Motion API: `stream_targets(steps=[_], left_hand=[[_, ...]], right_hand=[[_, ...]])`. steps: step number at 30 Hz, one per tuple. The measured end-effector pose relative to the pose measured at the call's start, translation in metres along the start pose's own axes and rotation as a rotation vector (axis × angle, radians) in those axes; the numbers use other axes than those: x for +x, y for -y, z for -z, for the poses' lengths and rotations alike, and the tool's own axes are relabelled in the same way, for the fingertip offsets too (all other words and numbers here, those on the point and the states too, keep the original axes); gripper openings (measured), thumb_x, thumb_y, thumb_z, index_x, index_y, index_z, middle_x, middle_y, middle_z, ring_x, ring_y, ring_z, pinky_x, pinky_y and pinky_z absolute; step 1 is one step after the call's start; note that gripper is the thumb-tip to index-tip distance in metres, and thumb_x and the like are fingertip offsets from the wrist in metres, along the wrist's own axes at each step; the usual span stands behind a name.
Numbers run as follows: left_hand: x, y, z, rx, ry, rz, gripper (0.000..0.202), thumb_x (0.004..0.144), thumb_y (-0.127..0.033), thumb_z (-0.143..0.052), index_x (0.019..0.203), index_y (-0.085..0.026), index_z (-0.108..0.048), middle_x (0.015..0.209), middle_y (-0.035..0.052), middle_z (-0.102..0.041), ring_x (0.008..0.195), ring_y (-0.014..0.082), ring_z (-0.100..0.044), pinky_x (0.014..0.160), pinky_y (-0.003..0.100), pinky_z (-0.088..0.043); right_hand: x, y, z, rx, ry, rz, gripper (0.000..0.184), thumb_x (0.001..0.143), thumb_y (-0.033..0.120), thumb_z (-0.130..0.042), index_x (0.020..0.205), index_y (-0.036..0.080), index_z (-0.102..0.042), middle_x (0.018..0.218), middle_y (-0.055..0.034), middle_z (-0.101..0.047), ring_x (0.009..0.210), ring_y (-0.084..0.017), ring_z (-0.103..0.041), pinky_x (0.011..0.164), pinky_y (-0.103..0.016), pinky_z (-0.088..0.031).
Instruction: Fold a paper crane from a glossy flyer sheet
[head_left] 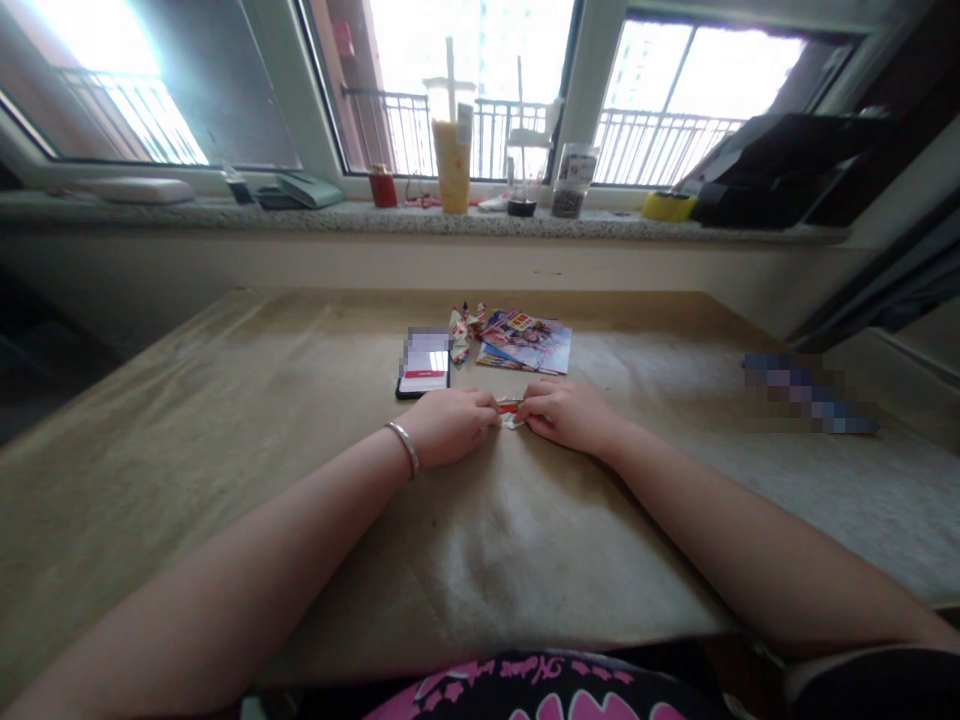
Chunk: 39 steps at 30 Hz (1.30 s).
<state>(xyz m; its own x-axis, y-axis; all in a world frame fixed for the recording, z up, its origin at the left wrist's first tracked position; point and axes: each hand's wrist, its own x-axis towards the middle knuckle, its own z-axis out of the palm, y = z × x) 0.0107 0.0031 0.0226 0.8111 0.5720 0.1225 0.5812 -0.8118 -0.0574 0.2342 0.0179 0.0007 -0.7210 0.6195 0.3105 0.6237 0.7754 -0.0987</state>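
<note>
Between my two hands lies a small white-and-red piece of paper or wrapper point(511, 419), low over the table. My left hand point(456, 424), with a silver bangle at the wrist, pinches its left end. The fingers of my right hand point(564, 412) are closed on the right end. Much of the piece is hidden by the fingertips. Just beyond are several crumpled white, red and blue pieces point(459, 335), and a stack of colourful printed sheets point(536, 350). A phone point(426, 365) with its screen lit rests beyond my left hand.
A cloth-like cover lies over the table point(360, 560). At the right is a blurred bluish strip point(810, 395). The stone windowsill point(300, 218) behind carries a yellow drink cup point(452, 165), a red-capped jar point(382, 187), yellow tape point(667, 206) and a black object point(765, 185).
</note>
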Motion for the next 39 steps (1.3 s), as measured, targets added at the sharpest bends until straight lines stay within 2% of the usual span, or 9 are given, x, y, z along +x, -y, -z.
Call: stream_targets(steps=[7, 14, 22, 26, 30, 34, 39], left_hand=[[-0.001, 0.0, 0.004, -0.003, 0.019, 0.036, 0.027, 0.079, -0.01, -0.048, 0.092, -0.019, -0.07, 0.097, 0.0054, -0.066, 0.088, 0.0166, -0.063, 0.081, 0.027, -0.051], [-0.002, 0.003, 0.004, -0.015, 0.024, 0.04, 0.027, 0.078, -0.01, -0.048, 0.092, -0.019, -0.07, 0.098, 0.005, -0.066, 0.087, 0.0167, -0.064, 0.08, 0.027, -0.051], [-0.003, 0.007, 0.004, -0.009, 0.043, 0.026, 0.027, 0.08, -0.012, -0.048, 0.091, -0.021, -0.071, 0.101, 0.0031, -0.068, 0.085, 0.0163, -0.064, 0.079, 0.027, -0.051], [-0.004, 0.009, 0.004, -0.027, 0.05, 0.027, 0.026, 0.078, -0.012, -0.049, 0.088, -0.021, -0.071, 0.101, 0.0026, -0.068, 0.086, 0.0167, -0.064, 0.08, 0.027, -0.05], [-0.004, 0.012, 0.004, -0.073, 0.055, 0.048, 0.026, 0.077, -0.011, -0.048, 0.087, -0.019, -0.07, 0.099, 0.0025, -0.068, 0.085, 0.0161, -0.064, 0.08, 0.026, -0.049], [-0.004, 0.011, 0.004, -0.053, 0.049, 0.068, 0.024, 0.078, -0.012, -0.046, 0.085, -0.018, -0.067, 0.093, 0.0033, -0.067, 0.081, 0.017, -0.063, 0.074, 0.027, -0.049], [-0.002, 0.006, -0.003, -0.04, -0.031, 0.113, 0.019, 0.08, -0.014, -0.045, 0.086, -0.017, -0.063, 0.086, 0.0049, -0.064, 0.079, 0.0178, -0.061, 0.071, 0.028, -0.048]], right_hand=[[0.0, -0.004, 0.004, -0.02, 0.042, 0.024, 0.02, 0.082, 0.019, -0.053, 0.087, 0.025, -0.072, 0.087, -0.0039, -0.066, 0.078, -0.016, -0.058, 0.069, -0.026, -0.039], [-0.002, -0.008, 0.006, 0.023, 0.052, 0.022, 0.02, 0.079, 0.016, -0.053, 0.083, 0.023, -0.071, 0.087, -0.0042, -0.066, 0.075, -0.015, -0.058, 0.067, -0.025, -0.039], [-0.003, -0.005, 0.014, -0.04, 0.101, 0.045, 0.021, 0.078, 0.015, -0.05, 0.082, 0.021, -0.069, 0.089, -0.0049, -0.066, 0.078, -0.017, -0.059, 0.069, -0.026, -0.04], [-0.005, -0.004, 0.013, 0.004, 0.08, 0.013, 0.019, 0.075, 0.014, -0.051, 0.078, 0.02, -0.068, 0.087, -0.0047, -0.066, 0.077, -0.017, -0.059, 0.07, -0.026, -0.041], [-0.005, -0.004, 0.007, 0.069, 0.019, -0.099, 0.017, 0.073, 0.014, -0.052, 0.076, 0.02, -0.067, 0.081, -0.0035, -0.066, 0.074, -0.016, -0.058, 0.067, -0.025, -0.041], [-0.003, 0.001, 0.002, 0.064, -0.027, -0.213, 0.017, 0.077, 0.018, -0.053, 0.084, 0.021, -0.068, 0.081, -0.0031, -0.066, 0.073, -0.015, -0.058, 0.066, -0.025, -0.041], [0.0, 0.01, -0.002, 0.065, -0.048, -0.244, 0.03, 0.084, 0.032, -0.053, 0.11, 0.021, -0.064, 0.101, -0.0059, -0.063, 0.084, -0.016, -0.059, 0.074, -0.027, -0.044]])
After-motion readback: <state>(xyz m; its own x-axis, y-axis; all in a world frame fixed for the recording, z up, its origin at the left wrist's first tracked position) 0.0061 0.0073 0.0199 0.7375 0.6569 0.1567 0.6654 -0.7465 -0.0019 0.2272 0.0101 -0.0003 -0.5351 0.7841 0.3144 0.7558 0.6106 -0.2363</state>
